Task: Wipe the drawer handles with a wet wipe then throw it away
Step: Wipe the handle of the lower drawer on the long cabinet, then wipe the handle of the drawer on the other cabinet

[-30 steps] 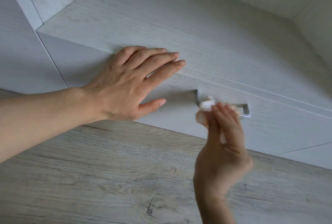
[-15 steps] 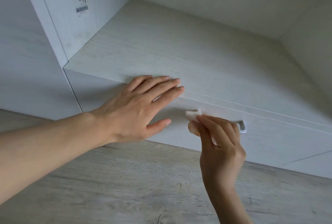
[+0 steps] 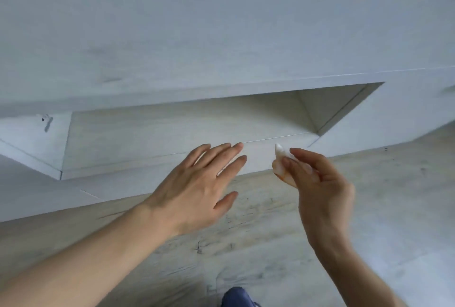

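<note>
— Right hand has lifted off the drawer front, pinching the wet wipe in mid-air.
— And the left hand?
— Fingers straight, holding nothing. I can't tell if it touches the drawer front. The blur hides the handle.

Soft, even daylight; faint shadows in recess; whole pic motion-blurred, wide-angle bend at edges.

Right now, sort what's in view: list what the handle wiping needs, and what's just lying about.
Job: crumpled white wet wipe, pinched in the right grip; pale wood-grain drawer front, left grip open near it.
Just there: pale wood-plank floor; open white cabinet niche; blue object at the bottom edge.
</note>
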